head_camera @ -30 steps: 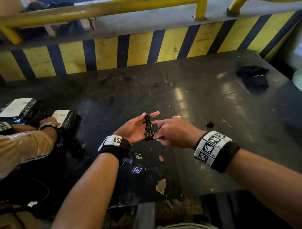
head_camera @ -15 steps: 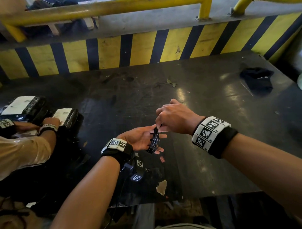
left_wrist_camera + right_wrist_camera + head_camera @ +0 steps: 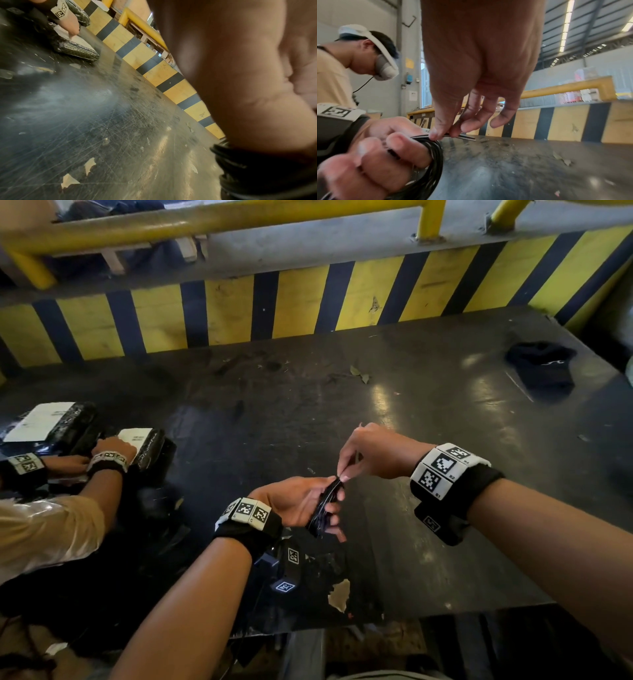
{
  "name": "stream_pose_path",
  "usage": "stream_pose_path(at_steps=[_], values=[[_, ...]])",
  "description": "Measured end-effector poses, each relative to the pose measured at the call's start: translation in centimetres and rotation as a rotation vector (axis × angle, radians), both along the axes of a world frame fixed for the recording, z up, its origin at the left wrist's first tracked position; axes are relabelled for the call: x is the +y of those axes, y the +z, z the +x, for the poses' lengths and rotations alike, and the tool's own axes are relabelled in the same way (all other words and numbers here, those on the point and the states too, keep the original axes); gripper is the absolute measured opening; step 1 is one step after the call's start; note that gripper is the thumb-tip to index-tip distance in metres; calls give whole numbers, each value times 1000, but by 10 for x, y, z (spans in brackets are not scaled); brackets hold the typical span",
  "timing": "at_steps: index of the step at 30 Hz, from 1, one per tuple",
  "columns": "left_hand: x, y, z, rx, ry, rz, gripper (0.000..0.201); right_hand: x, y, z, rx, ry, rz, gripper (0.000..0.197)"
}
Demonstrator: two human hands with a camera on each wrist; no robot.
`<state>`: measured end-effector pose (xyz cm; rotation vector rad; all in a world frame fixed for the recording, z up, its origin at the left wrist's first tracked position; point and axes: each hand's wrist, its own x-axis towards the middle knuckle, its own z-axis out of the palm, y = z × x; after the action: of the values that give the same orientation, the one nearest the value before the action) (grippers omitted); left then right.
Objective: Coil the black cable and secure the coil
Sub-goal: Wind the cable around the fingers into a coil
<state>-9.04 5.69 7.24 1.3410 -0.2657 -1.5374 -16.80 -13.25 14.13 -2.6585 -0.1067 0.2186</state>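
The black cable coil [image 3: 323, 510] is a tight bundle of loops wound round the fingers of my left hand [image 3: 301, 501], which curl over it above the dark table. In the right wrist view the coil [image 3: 431, 159] wraps those fingers [image 3: 406, 148]. From above, my right hand [image 3: 346, 470] pinches a flat black tie strip [image 3: 460, 136] between thumb and forefinger at the coil's top edge; its end sticks out to the right. In the left wrist view my palm [image 3: 240, 81] fills the frame and only a few coil strands [image 3: 228, 155] show below it.
The scratched black table [image 3: 428, 508] has peeling patches near its front edge. A yellow-and-black striped barrier [image 3: 308, 299] backs it. Another person's hands [image 3: 109, 453] work on black wrapped packages [image 3: 48, 422] at the left. A dark cloth [image 3: 541, 364] lies far right.
My right hand has risen from beside the coil to above it and now pinches the strip at the top. My left hand has curled its fingers over the coil and dropped slightly.
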Motion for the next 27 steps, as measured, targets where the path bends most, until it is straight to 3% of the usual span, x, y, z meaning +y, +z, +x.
stream_pose_path(at_steps=[2,9,14,19,24,27], values=[[-2,-4,13,111,-155,-89,29,-3,-6,-4,15,-31,85,10],[-5,-1,21,145,-190,-91,33,1,-29,-25,-24,-176,353,15],[-13,-1,24,160,-248,-84,34,-1,-40,-32,26,-239,563,33],[-24,6,20,82,-296,-20,33,-2,-45,-39,106,-208,528,25],[-35,6,17,66,-293,51,38,2,-52,-46,92,-226,305,18],[-45,7,9,-72,-276,103,37,0,-54,-49,108,-256,253,27]])
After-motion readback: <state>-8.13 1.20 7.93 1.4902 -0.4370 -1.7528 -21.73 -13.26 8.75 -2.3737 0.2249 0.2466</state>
